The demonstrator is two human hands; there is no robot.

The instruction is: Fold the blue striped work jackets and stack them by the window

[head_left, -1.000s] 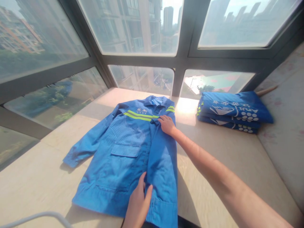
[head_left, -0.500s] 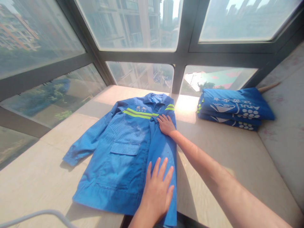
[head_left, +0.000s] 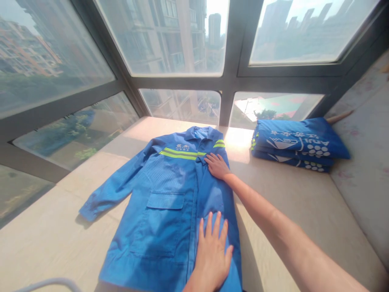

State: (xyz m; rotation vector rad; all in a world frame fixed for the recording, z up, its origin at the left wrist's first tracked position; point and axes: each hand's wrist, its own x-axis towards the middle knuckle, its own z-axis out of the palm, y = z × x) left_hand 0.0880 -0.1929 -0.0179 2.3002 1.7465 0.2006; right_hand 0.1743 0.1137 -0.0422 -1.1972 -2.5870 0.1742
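A blue work jacket (head_left: 164, 227) lies front up on the pale surface, its collar at the far end and yellow-green stripes across the chest. One sleeve (head_left: 106, 190) stretches out to the left. The other sleeve (head_left: 216, 194) is folded inward and runs down the jacket's right side. My right hand (head_left: 217, 166) rests flat on the top of that folded sleeve, below the chest stripe, fingers apart. Lower down, my left hand (head_left: 213, 249) lies spread on the same sleeve. The jacket's bottom right part passes out of view.
Folded blue garments (head_left: 298, 142) with white print are stacked at the back right, beside the patterned wall (head_left: 361, 162). Windows in dark frames (head_left: 179, 83) border the pale surface (head_left: 39, 227). A grey hose or cable (head_left: 57, 282) curves in at the lower left.
The view has tilted up a little, so the jacket sits lower in the picture. My left hand has shifted slightly right on the sleeve. My right hand stays near the chest stripe.
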